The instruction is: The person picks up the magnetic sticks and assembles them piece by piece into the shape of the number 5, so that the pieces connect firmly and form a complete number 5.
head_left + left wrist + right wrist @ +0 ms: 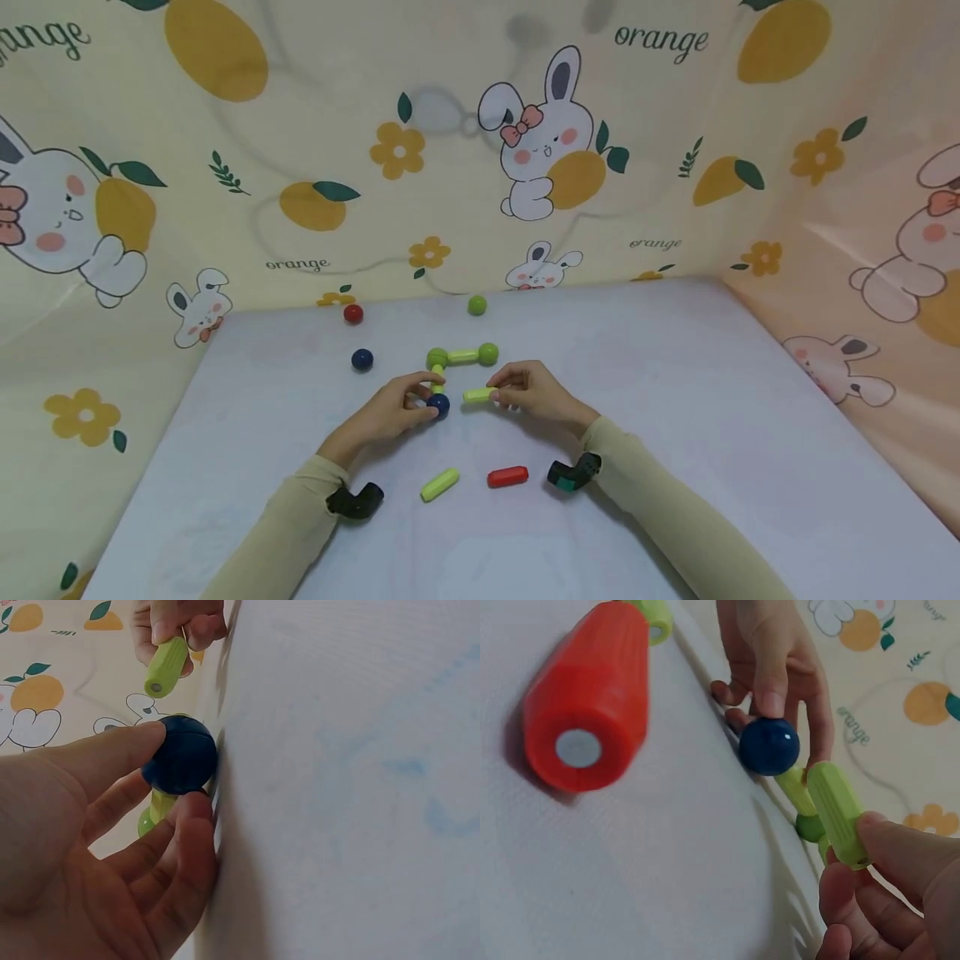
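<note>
My left hand (392,407) pinches a dark blue ball (180,755) between thumb and fingers. That ball sits at the near end of a yellow-green rod (438,379), whose far end meets a green ball (437,358). From there another yellow-green rod (462,356) runs right to a second green ball (488,353). In my right hand (542,395), thumb and fingers hold one end of a loose yellow-green rod (835,814). Its free end points left toward the blue ball, with a gap between them. A small round metal disc shows on that end in the left wrist view.
Near me on the white table (247,467) lie a yellow-green rod (439,484) and a red rod (507,477). A second blue ball (362,360) is left of the joined pieces. Behind are a red ball (353,314) and a green ball (477,305), close to the patterned backdrop (465,192).
</note>
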Available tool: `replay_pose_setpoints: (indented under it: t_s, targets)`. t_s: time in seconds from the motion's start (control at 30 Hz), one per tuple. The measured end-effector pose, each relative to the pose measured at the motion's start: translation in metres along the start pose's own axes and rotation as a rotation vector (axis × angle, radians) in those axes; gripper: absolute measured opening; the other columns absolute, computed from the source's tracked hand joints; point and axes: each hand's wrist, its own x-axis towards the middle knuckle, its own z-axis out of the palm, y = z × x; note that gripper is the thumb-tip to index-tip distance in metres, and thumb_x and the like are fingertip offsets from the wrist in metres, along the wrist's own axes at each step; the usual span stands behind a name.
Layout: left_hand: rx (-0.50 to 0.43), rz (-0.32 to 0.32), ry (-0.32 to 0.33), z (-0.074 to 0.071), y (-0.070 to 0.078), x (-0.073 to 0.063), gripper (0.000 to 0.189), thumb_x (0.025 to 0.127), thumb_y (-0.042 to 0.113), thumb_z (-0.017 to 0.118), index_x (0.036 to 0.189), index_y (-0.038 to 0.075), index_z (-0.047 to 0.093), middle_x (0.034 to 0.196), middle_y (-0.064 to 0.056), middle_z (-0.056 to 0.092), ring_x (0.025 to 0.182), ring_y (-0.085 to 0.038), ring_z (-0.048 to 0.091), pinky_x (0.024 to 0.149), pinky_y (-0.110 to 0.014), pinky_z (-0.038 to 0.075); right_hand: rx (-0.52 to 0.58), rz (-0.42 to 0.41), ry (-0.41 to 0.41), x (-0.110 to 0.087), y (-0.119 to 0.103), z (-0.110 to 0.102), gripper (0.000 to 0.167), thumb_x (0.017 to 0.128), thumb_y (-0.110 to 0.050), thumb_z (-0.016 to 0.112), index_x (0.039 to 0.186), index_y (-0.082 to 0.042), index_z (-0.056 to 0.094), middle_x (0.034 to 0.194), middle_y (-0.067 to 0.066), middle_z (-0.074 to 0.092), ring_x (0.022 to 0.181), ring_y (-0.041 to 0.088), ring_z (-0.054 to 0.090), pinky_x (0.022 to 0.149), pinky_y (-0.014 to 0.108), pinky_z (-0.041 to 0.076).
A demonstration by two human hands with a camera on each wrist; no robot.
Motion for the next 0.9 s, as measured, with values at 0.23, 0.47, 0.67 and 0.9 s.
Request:
replay_pose_setpoints:
  t_s: [0.23,0.47,0.67,0.9]
  targets:
    - [-0.001,0.005,-0.011,-0.005,0.002,0.002,0.049,0.096,0.015,0.069,0.143,0.018,0.054,0.121,-0.012,0.064,0.085,-0.018,0.057,0.074,-0.029,0.048,-0.014,0.014,0.011,0.006,-0.004,0.003,0.019,0.097,-0.011,0.067,0.113,-0.002,0.07,0.094,0.018,0.072,0.077,0.017,0.059,0.068,0.023,0.049]
    - [-0.016,0.012,-0.033,-0.007,0.001,0.004,0.049,0.097,0.015,0.068,0.143,0.018,0.054,0.12,-0.012,0.064,0.078,-0.017,0.054,0.07,-0.029,0.045,0.013,-0.003,0.008,0.009,-0.005,0.008,0.019,0.095,-0.006,0.068,0.112,0.003,0.069,0.094,0.021,0.072,0.074,0.012,0.059,0.064,0.022,0.047]
    - [-0.018,0.02,-0.028,-0.007,-0.001,0.004,0.048,0.097,0.015,0.068,0.142,0.018,0.054,0.119,-0.013,0.064,0.076,-0.016,0.052,0.07,-0.028,0.044,-0.028,-0.004,0.02,0.007,-0.008,0.014,0.019,0.095,-0.007,0.069,0.11,0.003,0.07,0.099,0.018,0.074,0.074,0.009,0.057,0.062,0.019,0.044]
    - [-0.043,0.028,-0.039,-0.003,-0.004,0.003,0.047,0.097,0.014,0.068,0.142,0.016,0.054,0.118,-0.014,0.064,0.073,-0.015,0.052,0.068,-0.028,0.043,-0.061,-0.01,0.018,0.005,-0.006,0.018,0.019,0.095,-0.01,0.07,0.11,0.002,0.071,0.103,0.017,0.074,0.08,0.008,0.06,0.069,0.018,0.048]
